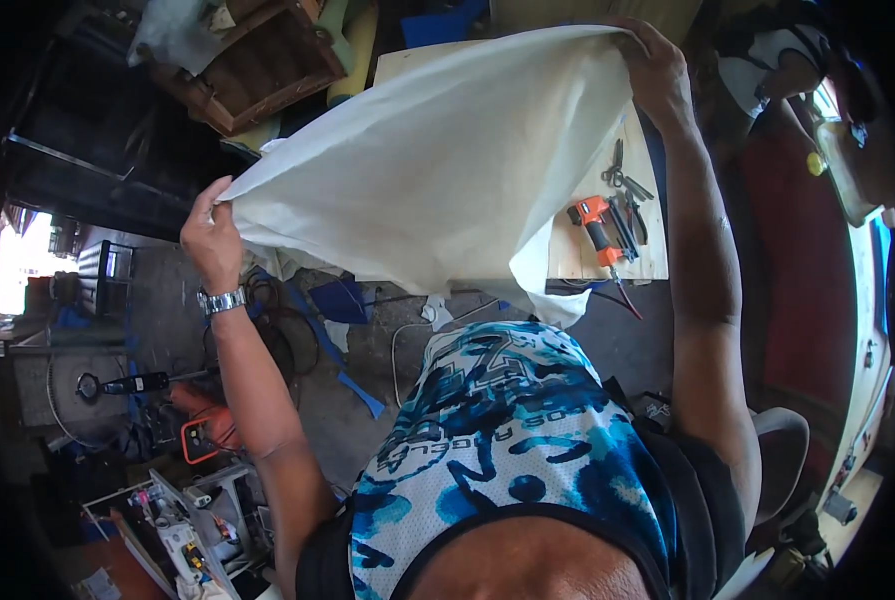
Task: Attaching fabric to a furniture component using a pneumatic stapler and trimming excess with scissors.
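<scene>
I hold a large cream-white cloth point(417, 160) stretched over a plywood work table point(647, 255). My left hand point(210, 228) pinches its left corner, and my right hand point(657, 75) grips the far right corner, raised higher in the view. The cloth sags between them, with a fold hanging over the table's near edge. On the bare right part of the table, beside the cloth, lie an orange-and-black pneumatic staple gun point(595, 228) with a hose, black scissors point(614, 172) and other dark hand tools point(637, 215).
A wooden frame point(252, 70) is at the back left. Machinery point(207, 520) and an orange power tool point(207, 430) stand at the lower left. Hoses, cords and blue scraps point(362, 390) litter the floor. A dark red panel point(787, 270) stands at the right.
</scene>
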A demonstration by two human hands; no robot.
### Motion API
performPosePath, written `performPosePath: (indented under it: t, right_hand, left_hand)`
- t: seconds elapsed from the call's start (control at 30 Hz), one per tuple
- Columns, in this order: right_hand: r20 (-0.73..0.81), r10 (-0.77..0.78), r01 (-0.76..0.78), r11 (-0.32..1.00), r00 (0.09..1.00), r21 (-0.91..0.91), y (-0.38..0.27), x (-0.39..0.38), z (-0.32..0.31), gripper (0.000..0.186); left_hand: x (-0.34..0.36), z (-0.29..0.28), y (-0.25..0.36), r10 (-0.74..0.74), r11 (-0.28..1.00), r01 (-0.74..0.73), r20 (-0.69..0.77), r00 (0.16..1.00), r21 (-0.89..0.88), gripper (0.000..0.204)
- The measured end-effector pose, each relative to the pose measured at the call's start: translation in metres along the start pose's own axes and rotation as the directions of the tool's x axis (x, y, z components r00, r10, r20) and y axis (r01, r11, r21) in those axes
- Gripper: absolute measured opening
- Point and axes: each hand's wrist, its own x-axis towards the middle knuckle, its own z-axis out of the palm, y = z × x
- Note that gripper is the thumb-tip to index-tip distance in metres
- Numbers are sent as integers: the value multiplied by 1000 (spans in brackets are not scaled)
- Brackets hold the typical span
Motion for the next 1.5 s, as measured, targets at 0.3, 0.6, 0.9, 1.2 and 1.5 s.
performPosePath:
  t: [0.3, 0.6, 0.9, 1.2, 1.5]
  right_hand:
    - [367, -37, -139, 886, 930, 442, 69, -67, 16, 42]
    - [326, 179, -262, 937, 928, 231, 90, -99, 19, 24]
    - [97, 127, -140, 981, 987, 138, 64, -132, 53, 31]
    - [381, 152, -192, 979, 912, 70, 67, -149, 41, 16]
    - [3, 95, -95, 995, 995, 40, 39, -148, 24, 31]
  left_hand:
    - [-22, -6, -59, 18, 998, -16, -35, 999, 52, 23]
    - [-54, -59, -126, -232, 969, 247, 358, 904, 4, 28]
    - [-53, -59, -159, -216, 973, 228, 427, 878, 23, 23]
    - [-99, -19, -228, -336, 767, 502, 417, 845, -400, 17]
    - [-30, 37, -217, -367, 631, 272, 29, 930, -727, 22]
